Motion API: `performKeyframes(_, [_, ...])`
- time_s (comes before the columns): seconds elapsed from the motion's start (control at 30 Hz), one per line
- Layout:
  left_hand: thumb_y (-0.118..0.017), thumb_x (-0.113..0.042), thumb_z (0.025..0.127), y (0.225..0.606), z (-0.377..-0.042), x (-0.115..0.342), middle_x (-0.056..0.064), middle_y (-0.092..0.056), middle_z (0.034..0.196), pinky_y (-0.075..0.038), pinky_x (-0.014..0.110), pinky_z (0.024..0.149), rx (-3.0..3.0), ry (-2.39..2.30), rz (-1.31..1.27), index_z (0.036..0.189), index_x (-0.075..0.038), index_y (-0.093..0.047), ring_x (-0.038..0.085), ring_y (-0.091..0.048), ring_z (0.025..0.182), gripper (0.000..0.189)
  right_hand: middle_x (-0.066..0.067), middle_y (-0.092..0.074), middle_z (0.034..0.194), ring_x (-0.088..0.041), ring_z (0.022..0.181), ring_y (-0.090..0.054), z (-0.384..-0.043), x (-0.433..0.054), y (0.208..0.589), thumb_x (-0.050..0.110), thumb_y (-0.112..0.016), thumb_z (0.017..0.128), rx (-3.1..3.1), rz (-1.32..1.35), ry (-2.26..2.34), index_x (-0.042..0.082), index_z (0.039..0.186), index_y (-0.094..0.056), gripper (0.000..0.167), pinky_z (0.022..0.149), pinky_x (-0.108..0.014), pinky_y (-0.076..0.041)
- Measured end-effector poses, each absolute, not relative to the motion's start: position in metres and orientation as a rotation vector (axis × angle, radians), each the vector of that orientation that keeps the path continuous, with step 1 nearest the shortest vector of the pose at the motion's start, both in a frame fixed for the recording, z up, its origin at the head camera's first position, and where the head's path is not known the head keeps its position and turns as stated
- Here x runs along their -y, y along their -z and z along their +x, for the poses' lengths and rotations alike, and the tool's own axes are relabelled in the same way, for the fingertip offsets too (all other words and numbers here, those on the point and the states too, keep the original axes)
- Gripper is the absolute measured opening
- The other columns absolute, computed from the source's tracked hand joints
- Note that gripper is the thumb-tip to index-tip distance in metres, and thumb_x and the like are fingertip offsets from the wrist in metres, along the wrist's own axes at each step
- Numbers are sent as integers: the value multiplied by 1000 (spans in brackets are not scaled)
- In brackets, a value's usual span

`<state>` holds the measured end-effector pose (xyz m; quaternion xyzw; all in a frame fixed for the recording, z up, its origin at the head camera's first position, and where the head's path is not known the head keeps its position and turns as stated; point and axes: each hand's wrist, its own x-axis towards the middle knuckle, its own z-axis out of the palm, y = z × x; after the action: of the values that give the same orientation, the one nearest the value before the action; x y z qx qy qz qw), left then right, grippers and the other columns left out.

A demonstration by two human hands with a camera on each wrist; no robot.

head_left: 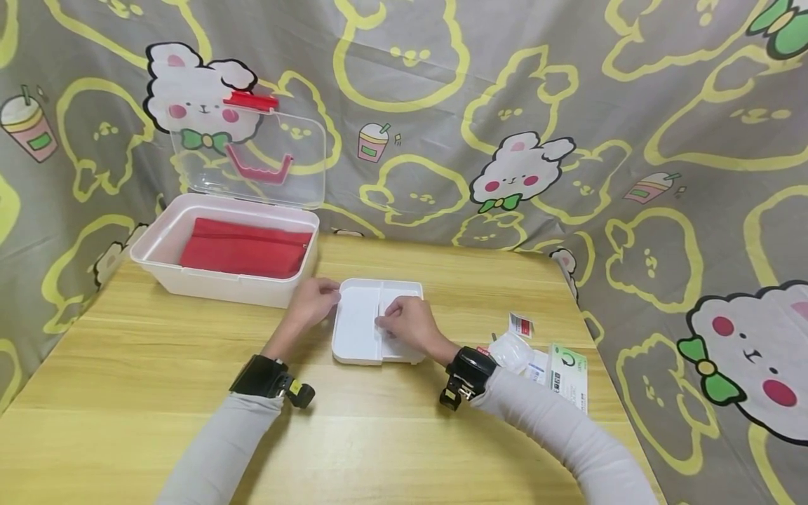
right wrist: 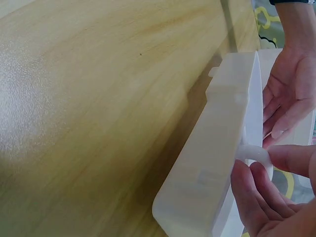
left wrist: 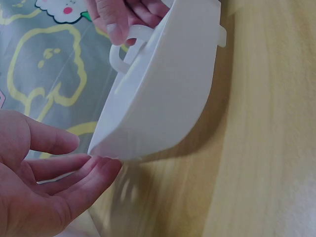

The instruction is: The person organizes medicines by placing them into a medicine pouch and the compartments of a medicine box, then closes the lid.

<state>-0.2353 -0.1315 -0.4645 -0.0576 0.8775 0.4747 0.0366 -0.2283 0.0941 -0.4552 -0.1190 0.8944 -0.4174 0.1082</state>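
Observation:
A white divided tray (head_left: 356, 326) lies on the wooden table between both hands. My right hand (head_left: 412, 322) pinches the small looped handle (right wrist: 256, 153) on the tray's divider between thumb and fingers. At the tray's left side, my left hand (head_left: 312, 303) touches the outer corner with its fingertips. Its thumb (left wrist: 54, 137) stands apart from the rim in the left wrist view. From the side, the tray's smooth wall (left wrist: 168, 94) shows, with a small tab (left wrist: 222, 37) sticking out near one end.
A clear-lidded plastic box (head_left: 208, 289) stands open at the back left, with a red zip pouch (head_left: 246, 247) inside. On the right lie a green-and-white packet (head_left: 570, 375), a clear wrapped item (head_left: 513, 352) and a small red-and-white packet (head_left: 521, 325). A patterned curtain (head_left: 416, 196) hangs behind the table.

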Motion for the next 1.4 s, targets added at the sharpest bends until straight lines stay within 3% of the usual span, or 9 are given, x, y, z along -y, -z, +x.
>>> performKeyframes(0.17, [-59,-10,96,470,-233,135,24,-70,117,-59,33,75,-2582,-1535,-239,133,0,-64,30,-73,91,39,-3,-74,71,-10,56,-66,-227,-93,459,18,-80,87,-2640,-348,1204,5,85,-70,16,54,-24,-55])
performKeyframes(0.23, [-60,-10,96,472,-232,136,25,-70,117,-62,35,76,-2536,-1575,-251,135,0,-62,30,-75,88,41,-3,-73,71,-11,57,-67,-226,-93,459,18,-80,87,-2632,-348,1212,5,86,-70,16,54,-24,-55])
performKeyframes(0.6, [-62,-7,97,479,-227,139,28,-64,131,-63,35,82,-2512,-1616,-203,128,9,-65,32,-75,98,35,-3,-74,72,-10,57,-66,-225,-94,464,17,-78,89,-2627,-365,1242,5,87,-69,15,53,-24,-55])
performKeyframes(1.03, [-64,-12,97,480,-227,139,26,-66,129,-63,35,84,-2538,-1563,-183,128,6,-66,31,-73,106,36,-3,-73,73,-8,57,-65,-226,-94,462,17,-78,89,-2675,-433,1201,6,85,-68,15,55,-23,-55])
performKeyframes(1.4, [-64,-11,97,483,-225,139,29,-66,126,-63,36,83,-2516,-1603,-166,127,9,-65,32,-75,101,36,-2,-71,74,-12,60,-63,-233,-114,446,26,-74,93,-2701,-449,1080,7,93,-72,19,52,-24,-50])
